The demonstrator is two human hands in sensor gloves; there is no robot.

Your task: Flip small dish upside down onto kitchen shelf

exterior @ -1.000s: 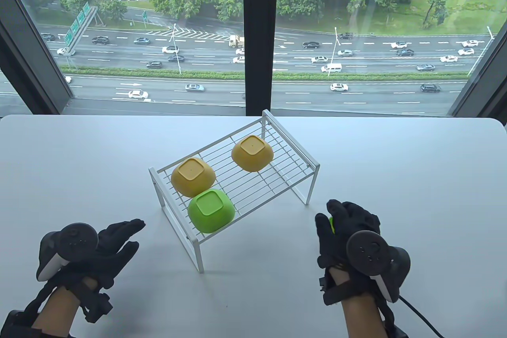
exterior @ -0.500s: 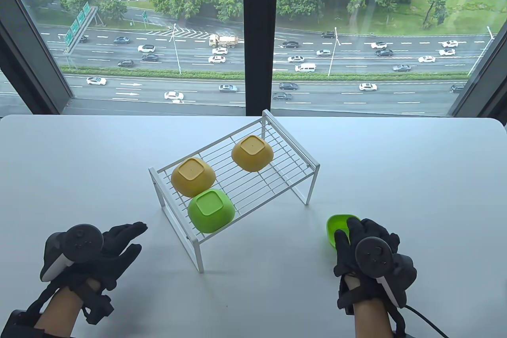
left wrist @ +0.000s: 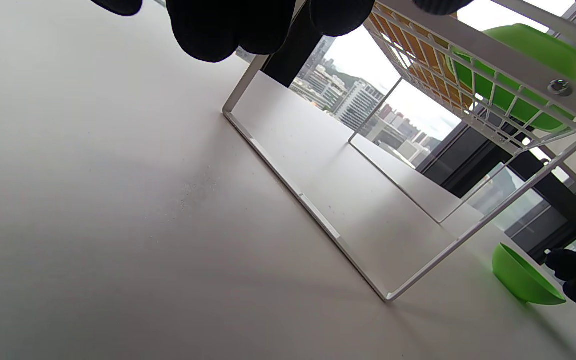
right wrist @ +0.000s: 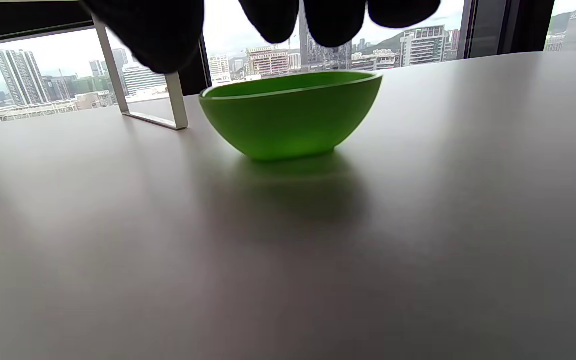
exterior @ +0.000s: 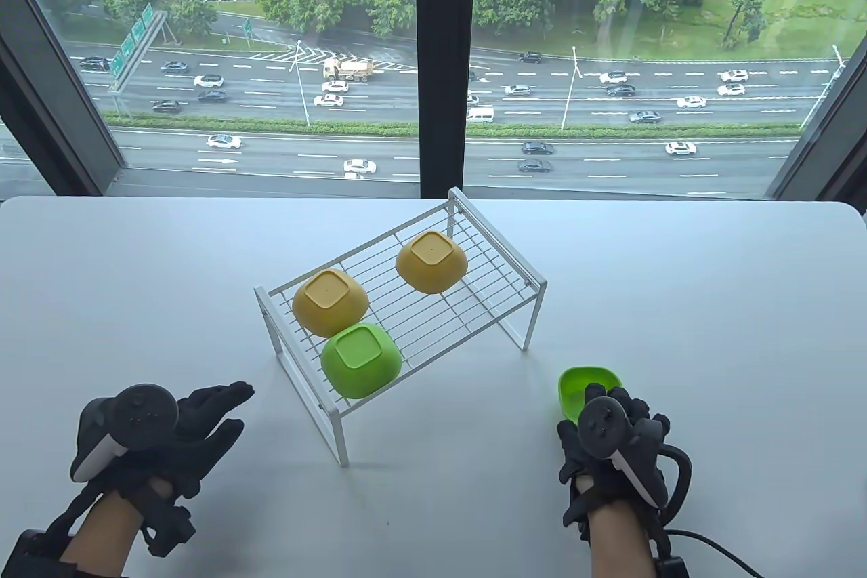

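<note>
On the white worktop (exterior: pixel 135 280), the wire shelf (exterior: pixel 501 297) sits mid-frame. The green dish (exterior: pixel 588 383) stands upright at lower right, just beyond the right hand (exterior: pixel 613 449), whose grip hangs spread above it, holding nothing. The left hand (exterior: pixel 169 432) lies relaxed and far off.

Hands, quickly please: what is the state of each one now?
Left hand: open, holding nothing.
Right hand: open above the green dish on the table, not gripping it.

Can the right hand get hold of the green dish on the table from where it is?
Probably yes: the right hand hovers just behind the upright green dish, nothing between them.
</note>
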